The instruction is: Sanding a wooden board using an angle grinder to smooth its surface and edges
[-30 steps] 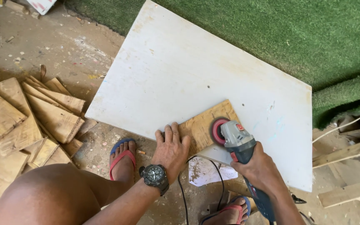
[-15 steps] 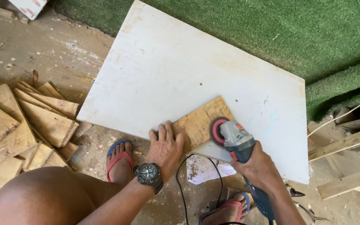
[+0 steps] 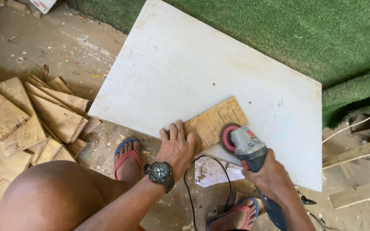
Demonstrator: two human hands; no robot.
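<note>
My left hand (image 3: pixel 176 147), with a dark wristwatch (image 3: pixel 160 173) on the wrist, presses flat on the near end of a small plywood piece (image 3: pixel 215 122). That piece lies on the near edge of a large white board (image 3: pixel 185 64). My right hand (image 3: pixel 270 177) grips the body of a grey and blue angle grinder (image 3: pixel 247 147). Its red disc (image 3: pixel 227 137) sits at the plywood's right near edge; contact is hard to tell. A black cable (image 3: pixel 189 188) runs down from the tool between my arms.
A heap of wood offcuts (image 3: pixel 35 119) lies on the dusty floor at left. Green artificial turf (image 3: pixel 313 34) covers the far side and right. Timber strips (image 3: pixel 360 171) lie at right. My feet in sandals (image 3: pixel 127 158) rest by the board's near edge.
The view has shifted slightly; the board and both hands sit a little further left and lower in frame. My hands keep the same hold on plywood and grinder.
</note>
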